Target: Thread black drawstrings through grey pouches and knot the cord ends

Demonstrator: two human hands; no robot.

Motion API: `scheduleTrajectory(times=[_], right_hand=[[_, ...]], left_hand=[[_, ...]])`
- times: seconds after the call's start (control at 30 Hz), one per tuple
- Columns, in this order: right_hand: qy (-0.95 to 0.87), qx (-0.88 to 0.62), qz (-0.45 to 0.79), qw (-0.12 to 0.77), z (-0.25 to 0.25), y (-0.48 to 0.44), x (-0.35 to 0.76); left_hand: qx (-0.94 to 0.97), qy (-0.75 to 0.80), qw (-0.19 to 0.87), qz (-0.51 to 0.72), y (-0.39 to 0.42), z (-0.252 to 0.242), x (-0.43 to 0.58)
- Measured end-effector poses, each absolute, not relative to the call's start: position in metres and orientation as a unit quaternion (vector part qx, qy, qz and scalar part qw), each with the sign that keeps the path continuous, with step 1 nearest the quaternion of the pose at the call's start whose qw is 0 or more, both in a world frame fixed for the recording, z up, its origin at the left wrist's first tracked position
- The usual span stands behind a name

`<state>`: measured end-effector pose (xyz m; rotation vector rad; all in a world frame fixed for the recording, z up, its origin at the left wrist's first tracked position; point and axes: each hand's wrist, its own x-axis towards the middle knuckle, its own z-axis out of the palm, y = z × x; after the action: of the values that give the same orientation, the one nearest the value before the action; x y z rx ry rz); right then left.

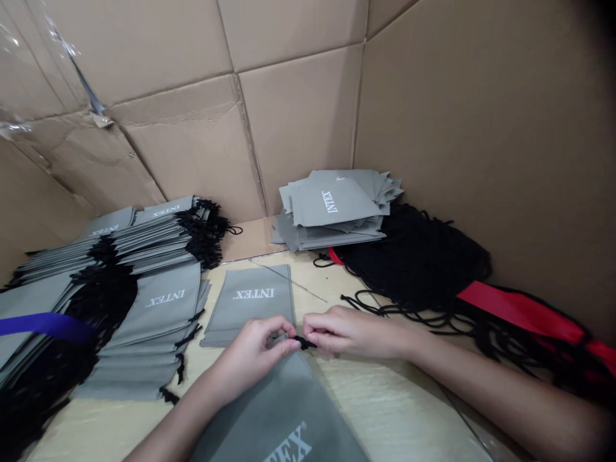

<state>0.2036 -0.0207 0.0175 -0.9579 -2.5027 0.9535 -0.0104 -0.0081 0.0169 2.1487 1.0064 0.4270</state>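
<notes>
A grey fabric pouch [282,410] with white lettering lies at the front of the table, its upper corner between my hands. A short length of black drawstring cord [304,342] comes out at that corner. My left hand [262,346] is closed, thumb and forefinger pinching the cord where it meets the pouch. Just to the right, my right hand [337,330] pinches the cord's other end with its fingers curled in. Behind my left hand lies another grey pouch [253,289] printed INTEX, with a thin metal rod [293,280] across its top edge.
Stacked pouches with black cord ends [149,295] fill the left side, near a purple strip [45,325]. More pouches [337,205] are piled at the back. A black cord bundle [418,256] and red band [520,311] lie right. Cardboard walls [298,109] enclose the table.
</notes>
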Motion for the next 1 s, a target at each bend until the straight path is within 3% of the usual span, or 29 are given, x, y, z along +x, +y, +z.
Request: scheduleTrajectory(times=[0.5,0.77,1.0], right_hand=[[-0.845,-0.370,0.308,0.233,0.006,-0.022,0.197],[-0.719,-0.344,0.531,0.290,0.002,-0.019,0.195],[-0.634,-0.349,0.623,0.297,-0.002,-0.012,0.194]], left_hand=[[0.799,0.402,0.398,0.206,-0.006,0.017,-0.009],[0.775,0.380,0.439,0.247,-0.005,0.008,-0.007],[0.781,0.362,0.425,0.280,-0.008,0.008,-0.008]])
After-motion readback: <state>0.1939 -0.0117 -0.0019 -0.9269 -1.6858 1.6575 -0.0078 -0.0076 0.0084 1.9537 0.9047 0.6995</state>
